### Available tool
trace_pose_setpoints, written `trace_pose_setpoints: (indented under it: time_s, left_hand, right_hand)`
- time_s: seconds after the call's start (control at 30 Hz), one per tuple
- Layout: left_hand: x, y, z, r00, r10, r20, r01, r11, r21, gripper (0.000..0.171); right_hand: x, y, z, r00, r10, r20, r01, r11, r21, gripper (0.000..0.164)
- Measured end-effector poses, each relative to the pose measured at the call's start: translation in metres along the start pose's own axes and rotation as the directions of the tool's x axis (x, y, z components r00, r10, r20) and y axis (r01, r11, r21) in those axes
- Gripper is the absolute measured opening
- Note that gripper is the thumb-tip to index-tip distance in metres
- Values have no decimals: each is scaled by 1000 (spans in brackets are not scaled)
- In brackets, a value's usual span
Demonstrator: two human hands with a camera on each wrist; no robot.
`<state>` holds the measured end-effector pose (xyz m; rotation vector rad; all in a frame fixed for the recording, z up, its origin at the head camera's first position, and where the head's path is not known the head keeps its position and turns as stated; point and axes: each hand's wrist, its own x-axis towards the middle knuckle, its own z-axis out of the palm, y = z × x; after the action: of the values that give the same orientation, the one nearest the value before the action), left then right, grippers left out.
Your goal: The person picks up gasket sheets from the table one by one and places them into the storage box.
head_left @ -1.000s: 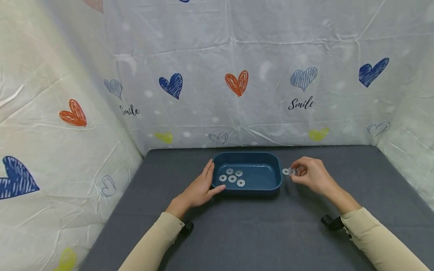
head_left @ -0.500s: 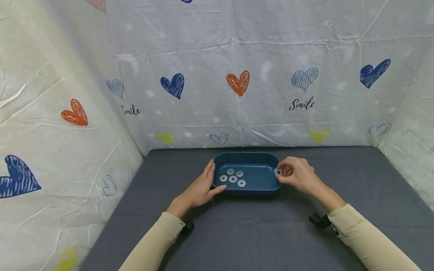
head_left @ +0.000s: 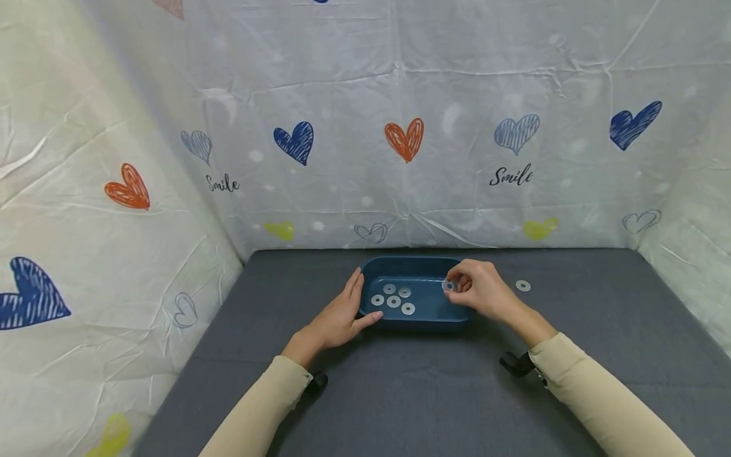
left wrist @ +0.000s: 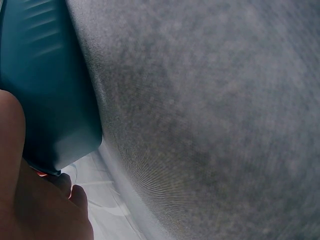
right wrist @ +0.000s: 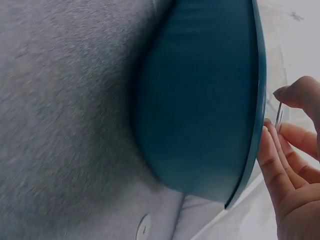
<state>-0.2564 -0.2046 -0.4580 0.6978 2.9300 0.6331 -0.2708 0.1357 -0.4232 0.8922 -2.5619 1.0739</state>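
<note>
A person's right hand (head_left: 480,289) pinched a silver-colored washer (head_left: 448,285) between thumb and fingertip over the right end of a blue rectangular tray (head_left: 417,323). The washer sat at the hand's left, above the tray floor, and the right-wrist view showed it nearly edge-on, just above the rim. The tray's long axis ran left to right. The left hand (head_left: 337,317), well apart from the washer, lay spread at the opposite end, fingers straight along the wall, thumb over the near rim. Five washers (head_left: 393,301) lay flat between the hands, in the tray's left half, and appeared the likeliest obstruction farther left. Another washer (head_left: 522,285) lay on the gray table (head_left: 428,393), right of the tray, beyond the right forearm.
</note>
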Motion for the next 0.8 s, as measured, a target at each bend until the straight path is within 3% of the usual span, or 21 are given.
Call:
trace_pose_setpoints:
  time_s: [0.3,0.8]
  left_hand:
    - [0,0,0,1000,6,-4,-6,1000,1,101]
    - [0,2,-1,1000,-8,-1,8,1000,-6,102]
  right_hand:
    - [20,-1,15,1000,-8,22,9,1000,-1,18]
    - [51,2,40,988,98,122,-94,995,-40,20]
